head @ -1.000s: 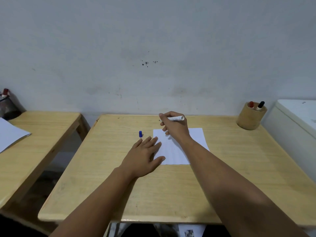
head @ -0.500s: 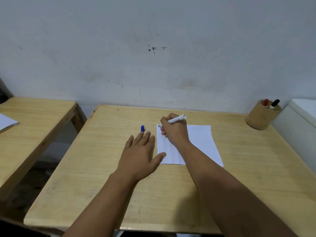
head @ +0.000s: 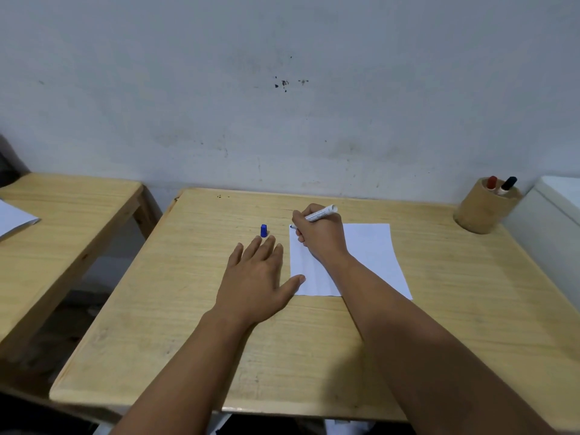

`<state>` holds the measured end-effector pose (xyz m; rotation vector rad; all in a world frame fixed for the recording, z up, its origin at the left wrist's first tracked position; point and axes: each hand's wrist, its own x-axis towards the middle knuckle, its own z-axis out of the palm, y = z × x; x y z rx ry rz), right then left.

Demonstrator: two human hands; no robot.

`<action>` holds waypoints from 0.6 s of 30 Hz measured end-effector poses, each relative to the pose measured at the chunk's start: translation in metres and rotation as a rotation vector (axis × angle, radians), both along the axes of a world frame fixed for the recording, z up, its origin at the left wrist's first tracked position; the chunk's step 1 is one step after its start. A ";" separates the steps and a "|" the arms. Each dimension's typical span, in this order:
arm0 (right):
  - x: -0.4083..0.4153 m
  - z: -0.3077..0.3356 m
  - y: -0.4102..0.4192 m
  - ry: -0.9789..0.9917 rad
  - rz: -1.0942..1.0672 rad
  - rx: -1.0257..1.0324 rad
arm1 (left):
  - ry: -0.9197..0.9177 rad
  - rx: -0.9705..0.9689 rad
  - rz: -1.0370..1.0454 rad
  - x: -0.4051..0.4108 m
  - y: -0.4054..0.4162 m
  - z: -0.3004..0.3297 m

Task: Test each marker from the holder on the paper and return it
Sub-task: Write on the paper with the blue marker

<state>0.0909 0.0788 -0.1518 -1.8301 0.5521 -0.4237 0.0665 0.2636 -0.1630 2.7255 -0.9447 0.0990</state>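
Note:
My right hand (head: 321,235) grips a white marker (head: 320,213) with its blue tip down at the far left corner of the white paper (head: 367,255). Flat on the table lies my left hand (head: 255,277), fingers spread, thumb touching the paper's left edge. The marker's blue cap (head: 264,230) stands upright just beyond my left fingertips. A round wooden holder (head: 481,210) at the far right corner keeps a red-capped marker (head: 491,183) and a black-capped marker (head: 507,184).
The wooden table (head: 314,356) backs onto a grey wall. A second wooden table (head: 62,215) stands to the left across a gap, with a paper sheet (head: 12,219) on it. A white box-like object (head: 552,221) sits right of the holder.
My right hand lowered the marker so its tip meets the paper's far left corner. The camera view shifted right and down; my left hand stayed flat beside the paper.

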 end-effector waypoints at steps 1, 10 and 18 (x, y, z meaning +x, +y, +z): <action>0.000 0.000 0.000 0.006 0.004 -0.004 | -0.003 -0.004 -0.001 0.000 0.000 -0.001; 0.002 -0.001 -0.003 -0.056 -0.037 0.188 | -0.012 -0.181 0.035 -0.001 -0.002 0.004; -0.011 0.036 -0.003 -0.131 0.082 0.279 | -0.022 -0.310 0.199 0.049 -0.012 0.013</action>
